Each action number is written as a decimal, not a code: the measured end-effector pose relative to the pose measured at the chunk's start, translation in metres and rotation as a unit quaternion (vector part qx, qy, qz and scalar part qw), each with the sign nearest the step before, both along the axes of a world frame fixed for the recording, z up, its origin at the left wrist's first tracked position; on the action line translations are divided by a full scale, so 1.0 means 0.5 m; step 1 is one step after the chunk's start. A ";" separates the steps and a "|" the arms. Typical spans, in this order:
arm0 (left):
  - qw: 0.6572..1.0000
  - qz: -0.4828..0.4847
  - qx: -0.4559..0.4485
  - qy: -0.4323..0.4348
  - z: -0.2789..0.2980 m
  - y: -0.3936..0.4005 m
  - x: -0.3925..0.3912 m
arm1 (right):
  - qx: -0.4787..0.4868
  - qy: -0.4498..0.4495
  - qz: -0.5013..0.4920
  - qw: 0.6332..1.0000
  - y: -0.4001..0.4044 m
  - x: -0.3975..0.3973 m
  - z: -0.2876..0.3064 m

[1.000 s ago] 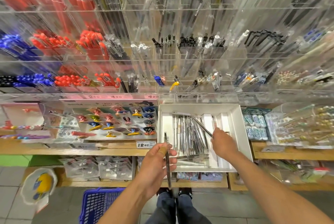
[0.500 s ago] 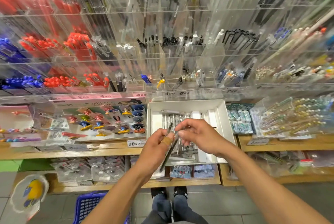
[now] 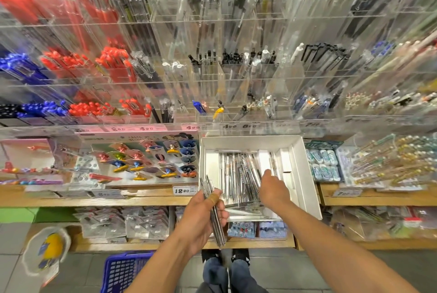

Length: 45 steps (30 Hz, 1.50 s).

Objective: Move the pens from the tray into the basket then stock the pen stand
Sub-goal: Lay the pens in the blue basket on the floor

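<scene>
A white tray on the wooden shelf holds a heap of clear pens. My left hand grips a small bundle of clear pens upright, just left of the tray's front corner. My right hand reaches down into the tray and rests among the pens there; its fingertips are hidden, so its grip is unclear. A blue basket stands on the floor below my left forearm. The clear acrylic pen stand with many compartments rises behind the tray.
A pink display card of clips lies left of the tray. Boxed erasers and bagged pens lie to its right. Packaged goods fill the lower shelf. A white and yellow bag sits on the floor.
My right hand brought a pen to my left hand, left it there, and has gone back into the tray. My left hand now holds more pens.
</scene>
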State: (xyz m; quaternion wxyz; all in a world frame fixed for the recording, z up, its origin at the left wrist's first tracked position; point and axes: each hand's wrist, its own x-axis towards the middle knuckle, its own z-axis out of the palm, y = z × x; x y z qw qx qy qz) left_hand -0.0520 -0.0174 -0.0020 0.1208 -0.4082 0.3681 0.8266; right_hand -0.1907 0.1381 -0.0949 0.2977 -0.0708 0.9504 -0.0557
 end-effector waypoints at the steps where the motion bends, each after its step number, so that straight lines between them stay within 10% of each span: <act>1: 1.000 0.008 0.003 -0.007 -0.005 0.000 0.000 | 0.000 -0.012 -0.005 1.000 -0.002 -0.001 0.003; 9: 0.998 0.046 0.010 -0.037 -0.016 0.000 -0.021 | -0.265 -0.235 -0.121 0.927 0.035 0.043 0.121; 17: 0.999 0.030 -0.023 -0.029 -0.013 0.012 -0.042 | -0.370 -0.353 0.027 0.859 0.005 0.134 0.184; 24: 0.997 0.046 -0.006 -0.057 -0.026 -0.006 -0.028 | -0.160 -0.038 -0.025 0.986 -0.051 -0.003 0.053; 32: 0.996 0.060 0.021 -0.056 -0.020 -0.012 -0.016 | 0.001 -0.021 0.033 0.999 -0.080 0.009 -0.010; 42: 0.997 0.062 0.018 -0.044 -0.018 -0.018 -0.022 | -0.296 0.036 -0.029 0.954 -0.058 0.015 0.075; 45: 0.999 0.052 0.000 -0.015 -0.019 -0.016 -0.029 | -0.381 -0.064 -0.008 0.922 -0.058 0.058 0.132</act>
